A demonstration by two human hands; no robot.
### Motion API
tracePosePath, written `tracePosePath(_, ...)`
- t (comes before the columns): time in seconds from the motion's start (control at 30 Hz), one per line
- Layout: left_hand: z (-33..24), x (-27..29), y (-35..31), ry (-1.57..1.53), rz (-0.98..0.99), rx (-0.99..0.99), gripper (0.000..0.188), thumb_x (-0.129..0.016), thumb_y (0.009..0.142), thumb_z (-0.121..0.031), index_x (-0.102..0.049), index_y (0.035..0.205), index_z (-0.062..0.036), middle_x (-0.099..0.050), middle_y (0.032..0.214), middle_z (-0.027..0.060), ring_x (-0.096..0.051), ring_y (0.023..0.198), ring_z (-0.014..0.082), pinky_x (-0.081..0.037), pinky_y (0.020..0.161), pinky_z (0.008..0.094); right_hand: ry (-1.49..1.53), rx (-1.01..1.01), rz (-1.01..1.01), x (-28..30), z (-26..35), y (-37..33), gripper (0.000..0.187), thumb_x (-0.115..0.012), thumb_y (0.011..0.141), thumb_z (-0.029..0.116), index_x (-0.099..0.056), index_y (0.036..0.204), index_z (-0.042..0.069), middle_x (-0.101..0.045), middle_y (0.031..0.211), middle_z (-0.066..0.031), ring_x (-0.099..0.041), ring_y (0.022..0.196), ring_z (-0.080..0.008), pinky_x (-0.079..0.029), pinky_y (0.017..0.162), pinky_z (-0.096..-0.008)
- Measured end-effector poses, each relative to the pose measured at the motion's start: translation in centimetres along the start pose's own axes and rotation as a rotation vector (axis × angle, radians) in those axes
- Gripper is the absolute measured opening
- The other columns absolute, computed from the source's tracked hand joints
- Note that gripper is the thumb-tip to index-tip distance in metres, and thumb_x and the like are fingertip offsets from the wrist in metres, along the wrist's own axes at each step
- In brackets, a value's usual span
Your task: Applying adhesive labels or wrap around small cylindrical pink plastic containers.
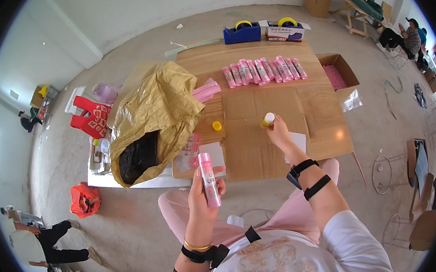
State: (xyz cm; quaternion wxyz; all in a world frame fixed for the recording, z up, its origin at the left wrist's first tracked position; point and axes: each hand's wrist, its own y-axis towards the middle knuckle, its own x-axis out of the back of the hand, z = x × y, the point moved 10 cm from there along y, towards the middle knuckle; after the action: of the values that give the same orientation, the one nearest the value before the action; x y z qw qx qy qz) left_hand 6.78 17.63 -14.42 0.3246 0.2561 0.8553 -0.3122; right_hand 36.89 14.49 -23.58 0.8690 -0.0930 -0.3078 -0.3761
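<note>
Here, we see the left hand (pixel 202 193) wrapped around a pink roll (pixel 209 181), slightly tilted, on the near side of the table (pixel 328 128); over the tabletop, we've got the right hand (pixel 279 131) pinching a small yellow container (pixel 267 120) with a white top; to its left, we spot a yellow cap (pixel 217 126); farther out, more pink rolls (pixel 264 72) lie side by side; left of them sprawls a gold woven sack (pixel 157 97); at the far edge, we find a blue tape dispenser (pixel 241 34)
</note>
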Motion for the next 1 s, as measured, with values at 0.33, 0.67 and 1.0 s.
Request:
tracePosePath(0.33, -1.8, 1.0, 0.1, 0.063, -0.087, -0.062, 0.038, -0.035, 0.098, -0.036, -0.045, 0.119, -0.006, -0.06, 0.107, 0.016, -0.053, 0.065, 0.0126, -0.043, 0.052, 0.0244, -0.064, 0.005, -0.013, -2.9, 1.7, 1.9, 0.038, -0.066, 0.075, 0.011, -0.052, 0.109, 0.004, -0.058, 0.102, -0.0198, -0.056, 0.096, -0.0375, -0.046, 0.079, -0.0431)
tracePosePath(0.67, -1.5, 0.2, -1.0, 0.041, 0.029, -0.059, 0.035, -0.029, 0.1, -0.028, -0.031, 0.131, -0.0109, -0.057, 0.113, 0.0158, -0.054, 0.065, 0.0115, -0.044, 0.053, 0.0224, -0.035, 0.152, 0.018, -2.6, -2.6, 2.7, 0.053, -0.075, 0.07, 0.011, -0.048, 0.114, 0.0, -0.053, 0.102, -0.0171, -0.057, 0.093, -0.0313, -0.047, 0.077, -0.0379)
tracePosePath(1.0, -3.1, 0.0, -3.2, 0.029, 0.069, -0.12, 0.035, -0.035, 0.099, -0.031, -0.034, 0.129, -0.0117, -0.061, 0.108, 0.0111, -0.054, 0.065, 0.0106, -0.044, 0.053, 0.0205, -0.081, -0.05, 0.049, -1.1, -5.0, 1.3, 0.067, -0.076, 0.07, 0.017, -0.042, 0.125, 0.002, -0.047, 0.111, -0.0153, -0.052, 0.097, -0.028, -0.048, 0.078, -0.0355)
